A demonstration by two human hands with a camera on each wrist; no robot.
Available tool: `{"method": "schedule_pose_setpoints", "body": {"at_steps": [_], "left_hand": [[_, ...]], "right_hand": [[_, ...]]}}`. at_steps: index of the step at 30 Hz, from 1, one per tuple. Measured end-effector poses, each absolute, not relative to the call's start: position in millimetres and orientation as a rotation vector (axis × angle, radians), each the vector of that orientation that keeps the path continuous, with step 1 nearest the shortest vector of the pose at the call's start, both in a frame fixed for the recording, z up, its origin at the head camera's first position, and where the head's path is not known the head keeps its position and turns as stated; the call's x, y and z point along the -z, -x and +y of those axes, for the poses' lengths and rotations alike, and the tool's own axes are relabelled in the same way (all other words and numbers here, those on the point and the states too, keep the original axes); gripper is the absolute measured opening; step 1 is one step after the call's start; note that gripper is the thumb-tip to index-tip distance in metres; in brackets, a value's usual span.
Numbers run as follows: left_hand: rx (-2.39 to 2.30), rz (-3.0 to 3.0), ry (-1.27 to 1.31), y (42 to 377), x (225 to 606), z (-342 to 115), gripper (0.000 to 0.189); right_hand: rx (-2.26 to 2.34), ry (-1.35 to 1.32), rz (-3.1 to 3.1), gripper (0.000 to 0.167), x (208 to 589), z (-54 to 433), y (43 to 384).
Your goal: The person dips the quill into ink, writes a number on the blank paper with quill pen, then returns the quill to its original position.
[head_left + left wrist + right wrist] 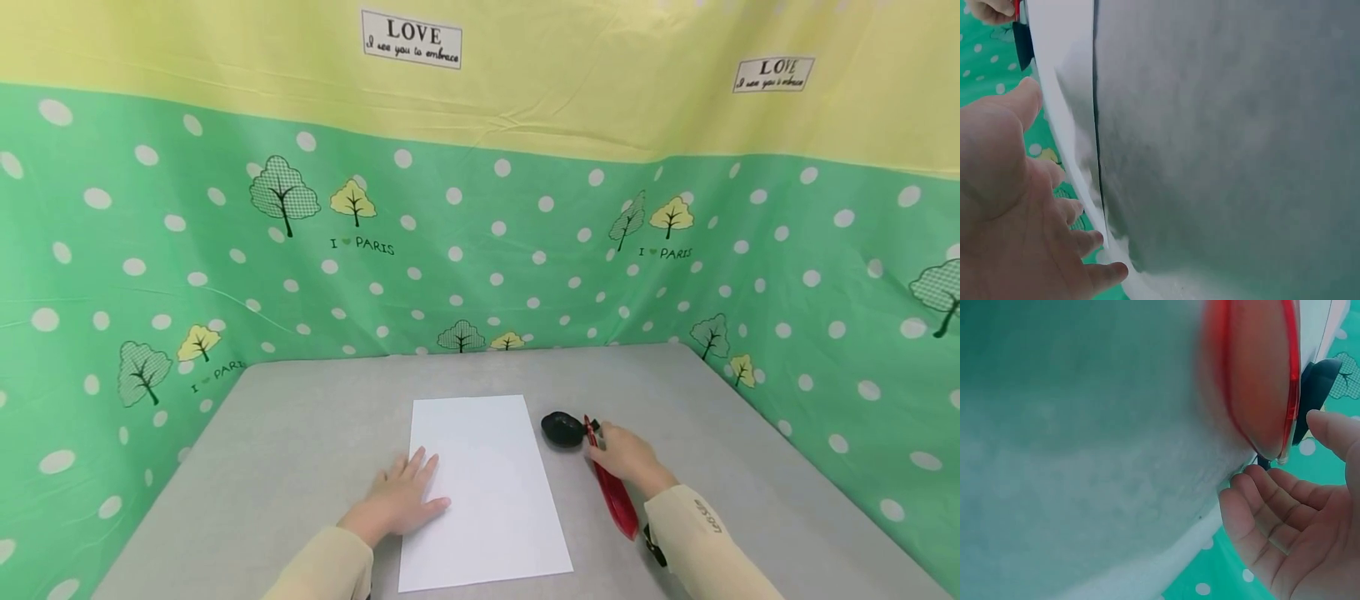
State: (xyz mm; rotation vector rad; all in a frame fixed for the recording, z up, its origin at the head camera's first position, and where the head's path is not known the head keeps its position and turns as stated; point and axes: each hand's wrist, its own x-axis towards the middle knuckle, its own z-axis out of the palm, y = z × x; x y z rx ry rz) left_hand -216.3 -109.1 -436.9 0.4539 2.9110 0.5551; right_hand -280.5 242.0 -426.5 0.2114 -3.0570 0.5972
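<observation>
The person's right hand [628,457] is at the far end of a long red pouch [618,505] on the grey table [315,442] — thumb and loosely bent fingers well apart, the pouch's tip just beside the fingertips; whether they touch it, I can't tell from here. A rounded black object [562,429] sits just beyond that tip, on the paper's side. Over here, the left hand [402,500] — fingers spread wide — lies across the left edge of a white sheet of paper [487,492].
</observation>
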Motion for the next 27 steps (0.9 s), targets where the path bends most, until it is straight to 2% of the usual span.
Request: {"method": "schedule_pose_setpoints", "body": {"at_steps": [27], "left_hand": [[-0.531, 2.876, -0.531, 209.8, 445.3, -95.7, 0.077]], "right_hand": [[-0.59, -0.239, -3.066, 0.027, 428.2, 236.2, 281.2]]}}
